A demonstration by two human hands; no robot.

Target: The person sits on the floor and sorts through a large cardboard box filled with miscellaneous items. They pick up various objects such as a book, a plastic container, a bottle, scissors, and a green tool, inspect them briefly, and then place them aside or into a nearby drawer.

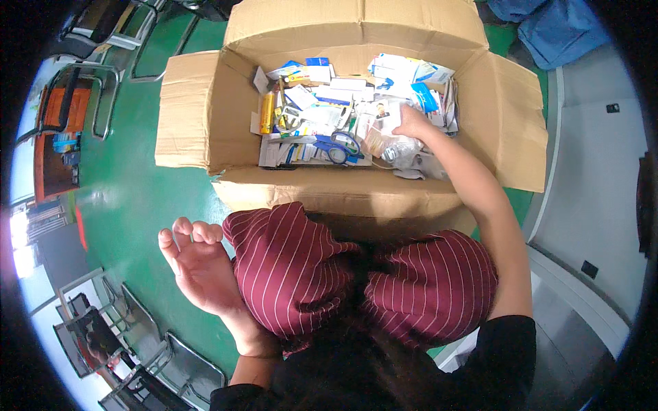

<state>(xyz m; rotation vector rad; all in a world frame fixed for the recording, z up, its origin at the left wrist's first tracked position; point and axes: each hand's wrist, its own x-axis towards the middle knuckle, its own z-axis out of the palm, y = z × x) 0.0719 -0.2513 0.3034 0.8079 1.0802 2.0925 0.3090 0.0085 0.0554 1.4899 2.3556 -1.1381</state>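
Observation:
A large open cardboard box [349, 179] stands in front of my knees, full of small medicine-like cartons [336, 92] and loose items. My right hand [412, 123] reaches into its right side, its fingers closed at the top of a clear, crumpled plastic bag [404, 152]; the fingertips are partly hidden. Beside that hand lies a white card with a small photo [382, 109]. Blue-handled scissors [338, 146] rest near the box's front wall, left of the bag. My left hand [202, 264] is outside the box by my left knee, palm up, fingers loosely curled and holding nothing.
The box's flaps [184, 109] are folded outward on all sides. Metal-framed chairs [103, 335] stand on the green floor [151, 157] to the left, near an orange-brown cabinet [58, 164]. A grey wall panel [589, 151] is close on the right, with blue cloth [558, 27] at the far right.

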